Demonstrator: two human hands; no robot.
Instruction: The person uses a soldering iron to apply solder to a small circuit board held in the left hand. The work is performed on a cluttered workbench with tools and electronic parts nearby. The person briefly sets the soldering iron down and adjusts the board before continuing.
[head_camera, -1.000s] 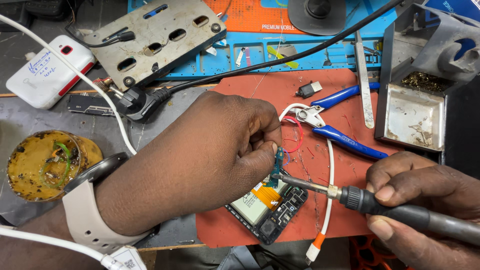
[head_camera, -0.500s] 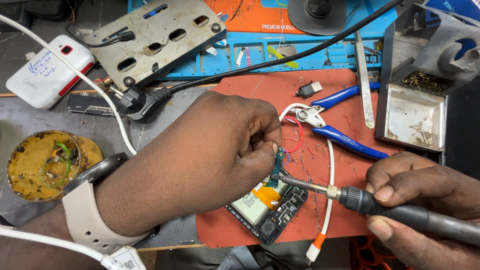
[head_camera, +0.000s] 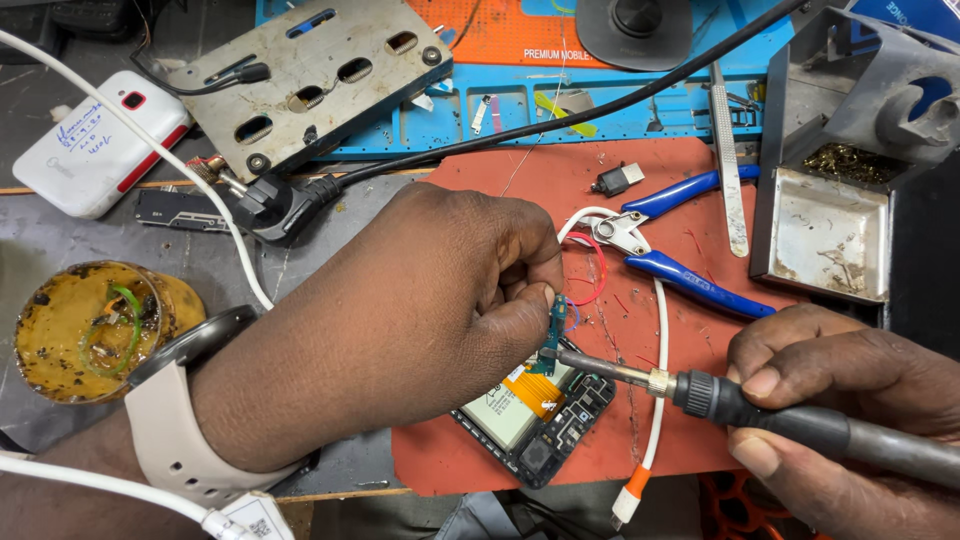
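While the left hand (head_camera: 430, 300) pinches the small teal circuit board (head_camera: 549, 335) upright over the opened phone (head_camera: 535, 420), the right hand (head_camera: 850, 400) clenches the soldering iron (head_camera: 700, 392), whose tip could slip and scorch the orange flex ribbon (head_camera: 532, 392).

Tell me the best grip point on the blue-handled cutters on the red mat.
Take the blue-handled cutters by both handles, mid-length, coming from the right: the handles splay right while the jaws point left near the white cable. The right hand holds the soldering iron.
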